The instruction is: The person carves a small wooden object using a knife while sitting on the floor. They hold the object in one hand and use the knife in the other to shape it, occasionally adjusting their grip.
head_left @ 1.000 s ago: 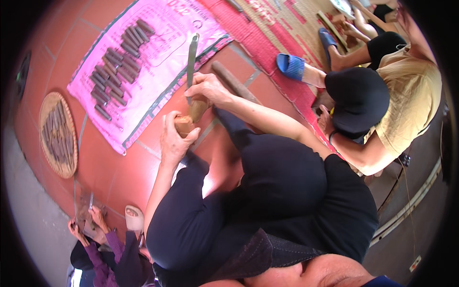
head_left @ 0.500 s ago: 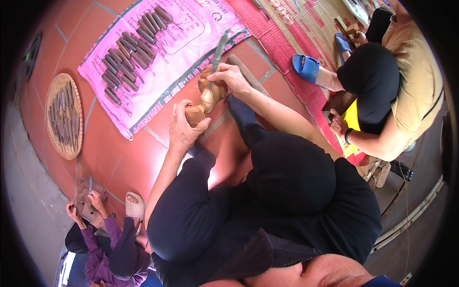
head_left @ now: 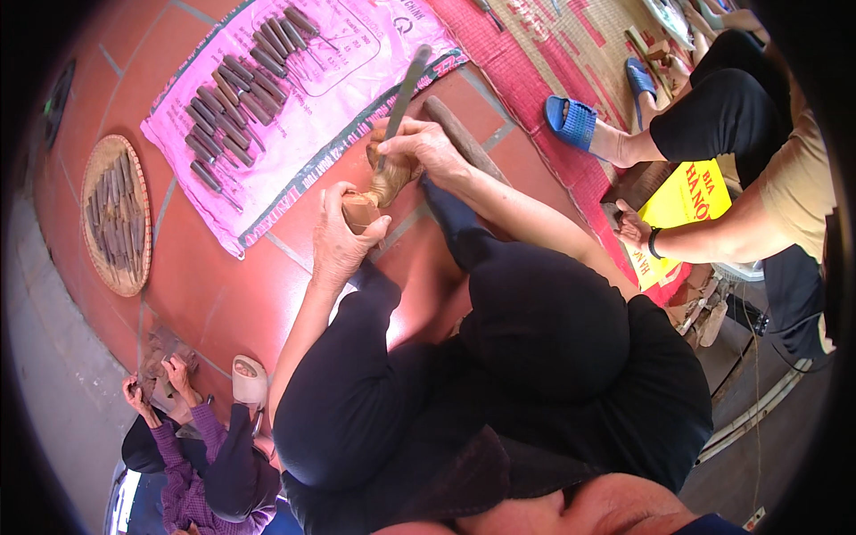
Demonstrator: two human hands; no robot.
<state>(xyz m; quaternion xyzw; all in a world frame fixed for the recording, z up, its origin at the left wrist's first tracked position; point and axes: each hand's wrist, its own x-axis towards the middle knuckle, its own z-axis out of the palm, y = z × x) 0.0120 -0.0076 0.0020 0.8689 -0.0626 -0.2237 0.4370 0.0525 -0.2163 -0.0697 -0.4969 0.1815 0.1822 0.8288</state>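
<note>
My left hand (head_left: 337,241) grips an orange-brown wooden block (head_left: 361,212), thumb on one side and fingers on the other. Closed around a long, flat, dark metal tool like a file (head_left: 408,89) is my right hand (head_left: 430,150). The tool's long end sticks up and away from me, and its lower end points down over a knobbly golden-brown wooden piece (head_left: 385,185). That piece lies between my hands, close beside the block; whether it is joined to the block I cannot tell. My feet flank the spot on the floor.
Several dark-handled tools (head_left: 236,98) lie on a pink sack (head_left: 169,116) ahead. A round basket (head_left: 147,209) of wooden pieces sits left. Just beyond my right hand rests a wooden bar (head_left: 459,134). Other people sit at lower left and on a red mat (head_left: 526,98) at right.
The tool in my right hand has slid slightly, its tip now farther up and its lower end shifted left. The person at right has leaned away, uncovering more of a yellow sheet.
</note>
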